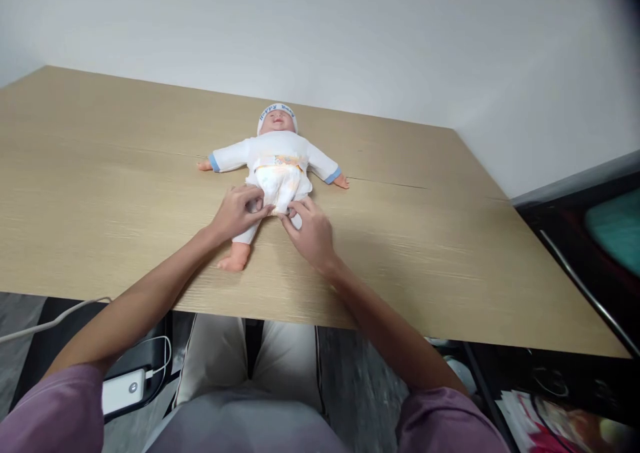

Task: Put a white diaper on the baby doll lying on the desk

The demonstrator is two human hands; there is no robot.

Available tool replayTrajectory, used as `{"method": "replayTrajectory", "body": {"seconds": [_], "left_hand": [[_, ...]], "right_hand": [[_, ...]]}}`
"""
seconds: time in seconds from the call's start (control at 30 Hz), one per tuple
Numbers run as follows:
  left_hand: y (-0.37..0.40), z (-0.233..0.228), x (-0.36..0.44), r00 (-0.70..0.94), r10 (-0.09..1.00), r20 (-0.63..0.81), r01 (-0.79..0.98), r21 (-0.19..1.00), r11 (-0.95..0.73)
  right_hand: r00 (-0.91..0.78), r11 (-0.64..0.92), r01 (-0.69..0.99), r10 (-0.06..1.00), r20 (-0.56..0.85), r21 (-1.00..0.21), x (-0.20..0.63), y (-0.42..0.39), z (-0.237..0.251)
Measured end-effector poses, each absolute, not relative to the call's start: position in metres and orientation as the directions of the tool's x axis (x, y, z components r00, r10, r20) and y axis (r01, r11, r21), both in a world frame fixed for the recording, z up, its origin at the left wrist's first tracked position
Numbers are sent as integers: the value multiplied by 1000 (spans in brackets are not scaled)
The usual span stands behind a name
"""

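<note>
Purple sleeves (55,409) fill the bottom corners, with the person's pale trousers (250,373) between them under the near edge of the wooden table (450,253). Both bare forearms reach forward over that edge to a baby doll (277,156) lying on its back near the middle of the table, head pointing away toward the white wall (350,33). That doll wears a white top with blue cuffs, a white cap with blue lettering, and a white diaper (280,183) with a faint orange band at the waist; its arms are spread out to either side. At the diaper's lower edge the left hand (237,213) has its fingers curled and pinched on the fabric by the doll's hip, just above the one leg that shows, whose bare foot (234,261) points toward the person. Opposite, the right hand (313,233) lies over the doll's other leg, hiding it, with thumb and fingertips closed on the diaper's bottom edge. Neither hand is spread open; the two nearly meet at the doll's crotch. Below the table on the left, a white power bank (123,389) sits with a white cable (55,319) running from it.
</note>
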State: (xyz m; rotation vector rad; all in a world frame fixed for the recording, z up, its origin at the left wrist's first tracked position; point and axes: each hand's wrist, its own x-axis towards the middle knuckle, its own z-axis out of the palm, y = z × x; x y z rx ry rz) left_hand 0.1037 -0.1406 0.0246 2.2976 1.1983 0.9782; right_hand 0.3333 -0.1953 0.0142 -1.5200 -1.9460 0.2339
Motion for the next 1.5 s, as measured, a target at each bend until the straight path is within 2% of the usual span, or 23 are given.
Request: {"method": "replayTrajectory", "body": {"seconds": [0.1, 0.3, 0.43, 0.5, 0.57, 0.67, 0.77, 0.83, 0.9, 1.0, 1.13, 1.33, 1.4, 1.5], "left_hand": [[-144, 25, 103, 393, 809, 438, 528, 612, -588], [-148, 28, 104, 411, 818, 402, 522, 632, -573], [-147, 28, 103, 408, 844, 347, 557, 638, -532], [-147, 27, 103, 365, 870, 331, 545, 682, -488], [-145, 24, 102, 332, 891, 312, 465, 767, -442], [-140, 18, 102, 318, 912, 257, 256, 904, -344], [-136, 13, 102, 278, 938, 207, 89, 967, -240], [-137, 11, 102, 233, 956, 179, 42, 980, -194], [-140, 10, 102, 176, 973, 150, 78, 983, -165], [-147, 14, 100, 83, 986, 142, 226, 961, -157], [-153, 26, 98, 132, 982, 132, 356, 919, -171], [-146, 30, 97, 213, 976, -38, 139, 990, 8], [-145, 27, 97, 179, 982, -53, 126, 992, 30], [-147, 25, 95, 143, 990, -2, 203, 979, -28]], "right_hand": [[-113, 331, 783, 908, 404, -526, 333, -199, 14], [-123, 347, 748, 910, 395, -566, 331, -204, 17], [-89, 272, 771, 941, 326, -576, 330, -203, 17], [-30, 214, 759, 955, 295, -615, 329, -202, 16], [40, 172, 702, 959, 280, -691, 329, -200, 17], [111, 163, 544, 959, 263, -823, 333, -197, 18], [141, 143, 408, 966, 217, -902, 340, -193, 21], [144, 113, 386, 973, 181, -915, 343, -193, 23], [143, 91, 410, 976, 163, -907, 345, -194, 26], [122, 97, 469, 977, 173, -878, 344, -196, 31], [54, 141, 531, 978, 199, -836, 341, -198, 36], [49, 128, 551, 982, 185, -825, 339, -199, 36], [92, 110, 536, 978, 188, -837, 338, -198, 34], [177, 66, 504, 968, 178, -861, 338, -197, 32]]}}
